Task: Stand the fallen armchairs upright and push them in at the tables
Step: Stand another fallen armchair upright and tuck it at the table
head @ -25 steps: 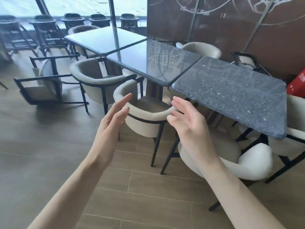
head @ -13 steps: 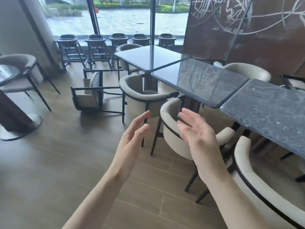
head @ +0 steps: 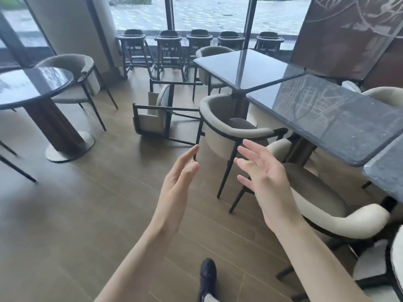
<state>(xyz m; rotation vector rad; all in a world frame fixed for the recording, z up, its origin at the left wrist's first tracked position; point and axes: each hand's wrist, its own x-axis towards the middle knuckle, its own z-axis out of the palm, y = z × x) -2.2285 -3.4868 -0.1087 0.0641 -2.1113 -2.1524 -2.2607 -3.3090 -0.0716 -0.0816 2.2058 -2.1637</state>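
Note:
A fallen armchair [head: 152, 114] with a black frame and beige cushions lies on its side on the wooden floor, left of the row of dark square tables [head: 322, 114]. A cream round-backed armchair [head: 226, 127] stands upright at the middle table, and another cream armchair [head: 327, 205] stands nearer me at the right. My left hand [head: 176, 184] and my right hand [head: 261, 179] are raised in front of me, fingers spread, palms facing each other, holding nothing. Both hands are well short of the fallen chair.
A round dark table [head: 28, 86] on a pedestal stands at the left with a grey armchair [head: 74, 79] behind it. Several dark high chairs [head: 170, 49] line the window. A thick column [head: 72, 29] rises at the back left. My dark shoe [head: 207, 277] steps forward.
The view has swung left and moved forward; the fallen armchair is now closer and nearer the centre. My hands stay raised and open, with nothing taken hold of.

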